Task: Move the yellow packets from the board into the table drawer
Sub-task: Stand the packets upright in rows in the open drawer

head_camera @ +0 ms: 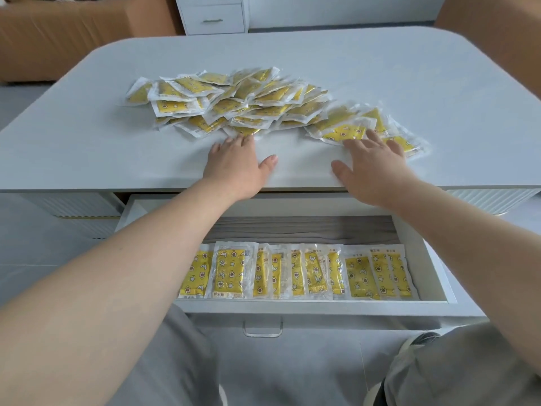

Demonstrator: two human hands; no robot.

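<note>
Both bare arms reach forward over the open drawer (322,313), palms down, low over the near part of the tabletop (380,68). The heap of yellow packets (234,104) lies mid-tabletop just beyond them. A row of packets (228,271) lies flat along the drawer's near side, and a white cabinet (213,16) stands behind. The left grip (237,165) is released, its straight fingertips touching the heap's near edge. The right grip (371,168) is released too, its spread fingers resting on the heap's right-end packets.
</note>
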